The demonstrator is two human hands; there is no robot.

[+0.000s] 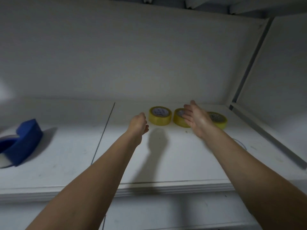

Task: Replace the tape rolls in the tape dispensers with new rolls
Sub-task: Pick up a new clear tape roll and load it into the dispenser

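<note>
i see 3 yellow tape rolls lying flat in a row near the back of the white table (166, 163): the left roll (160, 115), the middle roll (179, 119), and the right roll (219, 120). my left hand (138, 124) hovers just beside the left roll, grip loosely curled and holding nothing. my right hand (196, 118) is spread wide, empty, over the middle roll and partly hiding it. a blue tape dispenser (21, 141) sits well apart at the table's left edge.
</note>
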